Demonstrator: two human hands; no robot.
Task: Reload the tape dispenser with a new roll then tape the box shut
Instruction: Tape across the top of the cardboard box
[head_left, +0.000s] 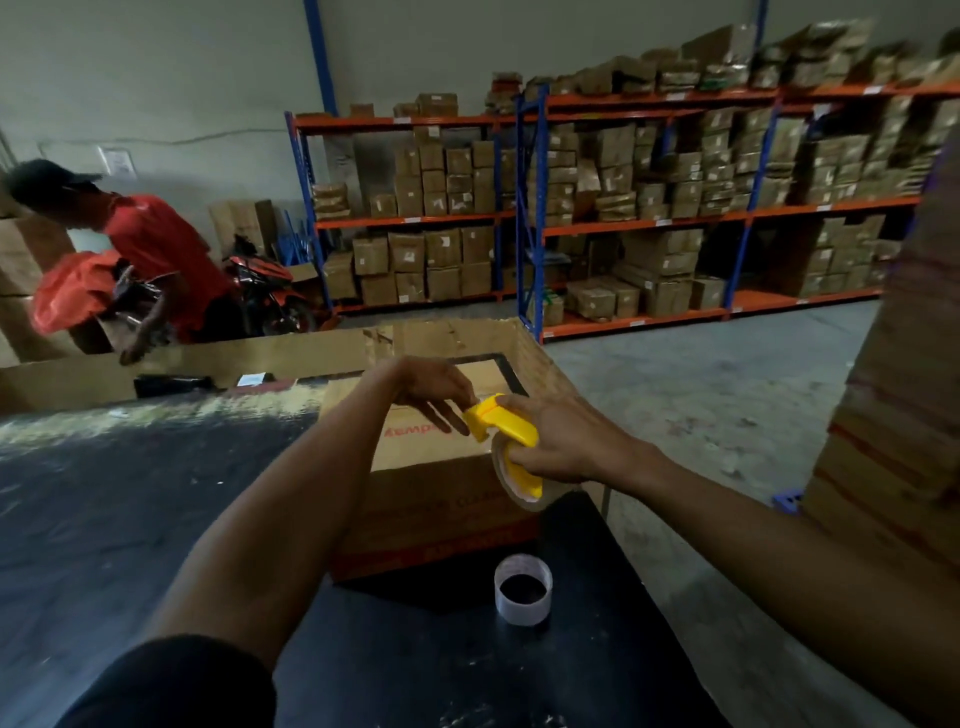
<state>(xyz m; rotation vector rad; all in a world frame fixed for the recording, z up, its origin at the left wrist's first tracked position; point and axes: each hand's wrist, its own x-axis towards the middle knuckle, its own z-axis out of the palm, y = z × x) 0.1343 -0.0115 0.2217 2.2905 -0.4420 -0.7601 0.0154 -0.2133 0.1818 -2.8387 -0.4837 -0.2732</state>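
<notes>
Head view: right hand (566, 441) wraps the likely light, rigid tape dispenser (511, 423) mid-body; left hand (431, 387) at nine o'clock, grip unclear.

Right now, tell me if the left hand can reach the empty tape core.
Probably yes: the empty tape core stands uncovered on the black table; the left hand only touches the tape dispenser.

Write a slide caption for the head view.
Right hand grips the yellow tape dispenser, roll loaded, over the box while left hand touches its front; an empty core stands on the table.
</notes>
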